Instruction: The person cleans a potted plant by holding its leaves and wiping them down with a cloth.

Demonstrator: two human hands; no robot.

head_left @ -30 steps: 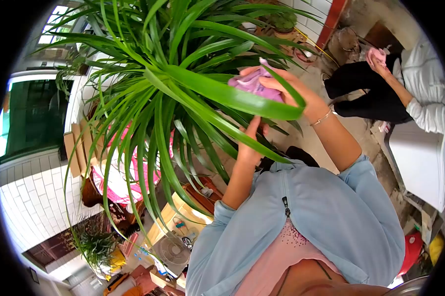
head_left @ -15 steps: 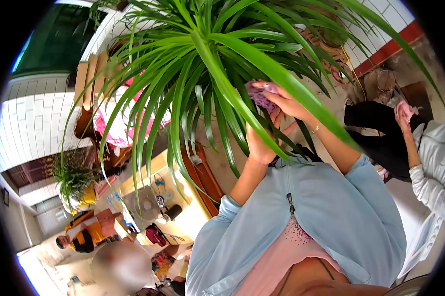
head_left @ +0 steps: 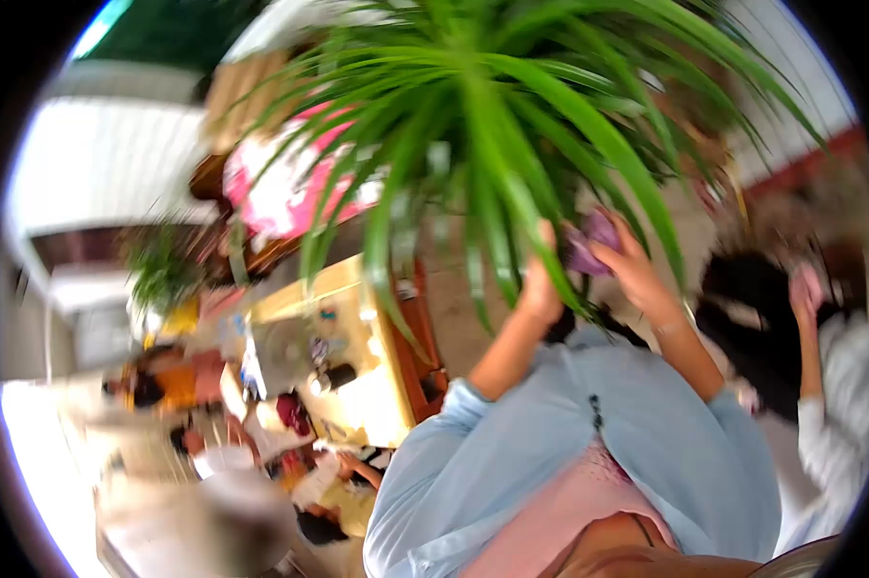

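A large plant with long, arching green leaves (head_left: pixel 473 87) fills the upper middle of the head view. My right hand (head_left: pixel 639 279) is closed on a crumpled purple cloth (head_left: pixel 593 243), close under the hanging leaves. My left hand (head_left: pixel 540 294) is raised beside the cloth, against a long leaf that passes in front of it. Leaf and motion blur hide its fingers, so I cannot tell whether it grips the leaf.
A pale wooden table (head_left: pixel 381 371) with several items stands at lower left. Several people are beyond it. A smaller potted plant (head_left: pixel 160 265) is at far left. On the right, another person's hand (head_left: pixel 805 294) holds a pink cloth. Pink-and-white fabric (head_left: pixel 280 188) lies behind the leaves.
The view has shifted and blurred, so the plant and hands appear further right and the hands lower. The purple cloth stays in my right hand. More people show at lower left.
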